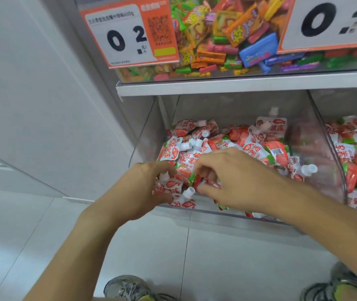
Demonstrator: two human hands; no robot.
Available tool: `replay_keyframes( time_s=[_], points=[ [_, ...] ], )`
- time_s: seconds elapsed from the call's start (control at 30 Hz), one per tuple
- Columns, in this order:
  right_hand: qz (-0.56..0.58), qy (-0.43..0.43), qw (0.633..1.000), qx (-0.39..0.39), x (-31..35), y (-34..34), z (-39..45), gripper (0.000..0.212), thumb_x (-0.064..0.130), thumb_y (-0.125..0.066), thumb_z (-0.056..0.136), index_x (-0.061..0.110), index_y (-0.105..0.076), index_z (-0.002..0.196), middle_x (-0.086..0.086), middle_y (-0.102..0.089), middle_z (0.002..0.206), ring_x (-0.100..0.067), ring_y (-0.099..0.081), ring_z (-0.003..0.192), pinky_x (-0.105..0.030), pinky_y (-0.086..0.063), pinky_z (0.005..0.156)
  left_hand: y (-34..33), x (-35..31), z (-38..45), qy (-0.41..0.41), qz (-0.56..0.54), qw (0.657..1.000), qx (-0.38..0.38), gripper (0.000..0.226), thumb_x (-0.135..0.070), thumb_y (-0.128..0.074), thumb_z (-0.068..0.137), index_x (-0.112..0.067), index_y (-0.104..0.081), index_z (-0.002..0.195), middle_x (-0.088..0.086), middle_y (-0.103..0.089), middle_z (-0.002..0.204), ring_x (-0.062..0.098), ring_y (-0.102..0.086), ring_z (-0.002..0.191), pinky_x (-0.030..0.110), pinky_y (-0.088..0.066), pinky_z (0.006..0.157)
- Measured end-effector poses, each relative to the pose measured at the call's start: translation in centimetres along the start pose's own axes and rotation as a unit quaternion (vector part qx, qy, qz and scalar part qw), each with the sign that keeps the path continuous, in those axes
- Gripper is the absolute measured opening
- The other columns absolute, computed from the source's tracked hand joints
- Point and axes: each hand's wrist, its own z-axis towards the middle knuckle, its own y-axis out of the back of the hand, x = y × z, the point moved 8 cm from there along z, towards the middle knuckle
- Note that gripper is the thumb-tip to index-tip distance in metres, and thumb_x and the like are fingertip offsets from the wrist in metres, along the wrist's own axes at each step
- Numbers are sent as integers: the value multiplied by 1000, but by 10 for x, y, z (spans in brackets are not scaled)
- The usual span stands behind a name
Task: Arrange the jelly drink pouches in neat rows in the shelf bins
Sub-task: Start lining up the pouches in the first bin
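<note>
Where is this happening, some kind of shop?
Most likely a small shop's snack aisle: handwritten price cards hang on a clear bin of mixed sweets, and a lower shelf bin holds loose jelly drink pouches that both hands are sorting.

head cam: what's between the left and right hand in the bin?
In the head view, jelly drink pouches fill the gap between the left hand and the right hand; both grip them at the clear bin's front wall.
</note>
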Motion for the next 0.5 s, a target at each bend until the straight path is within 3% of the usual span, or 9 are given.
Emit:
replay_keyframes(
  time_s=[0.07, 0.17, 0.23, 0.33, 0.4, 0.5],
  points=[
    [37, -17, 998, 57, 3, -23, 10, 30, 48, -71, 82, 26, -65, 102, 13, -64, 87, -5, -59, 80, -35, -54, 76, 0, 5, -4, -5, -10, 1000, -4, 39, -27, -75, 81, -36, -58, 115, -8, -67, 106, 13, -62, 93, 23, -48, 76],
    [63, -34, 993, 97, 3, -51, 17, 28, 44, -69, 87, 23, -70, 105, 15, -56, 74, -1, -50, 72, -35, -51, 78, 2, 8, -5, -17, -57, 997, -50, 22, -20, -64, 90, -28, -63, 110, -4, -72, 97, 14, -68, 88, 33, -55, 77],
    [72, -47, 993, 78, -1, -51, 14, 20, 41, -66, 90, 23, -70, 99, 11, -60, 75, -5, -52, 73, -40, -51, 81, 6, 7, -4, -38, -68, 993, -94, 12, -28, -57, 94, -22, -65, 100, -2, -73, 86, 18, -69, 78, 39, -56, 70],
    [54, -52, 997, 8, -4, -28, 3, 17, 42, -62, 93, 25, -65, 89, 13, -59, 75, -6, -54, 73, -33, -48, 71, 7, 10, -1, -40, -56, 990, -121, 16, -35, -52, 96, -22, -61, 92, -2, -70, 77, 21, -66, 70, 40, -54, 62],
    [106, -57, 991, -56, -1, -14, -3, 22, 45, -63, 90, 25, -64, 83, 9, -60, 71, -8, -55, 68, -31, -47, 65, 8, 12, 1, -37, -59, 990, -121, 22, -39, -49, 97, -22, -61, 91, -3, -70, 76, 20, -65, 70, 39, -53, 62],
    [183, -75, 980, -16, 4, -32, -3, 21, 48, -69, 86, 28, -66, 89, 8, -67, 76, -10, -61, 72, -40, -53, 70, 3, 5, 0, -51, -66, 993, -83, 17, -34, -47, 98, -22, -58, 92, -2, -68, 79, 19, -62, 71, 40, -51, 65]
  ],
)
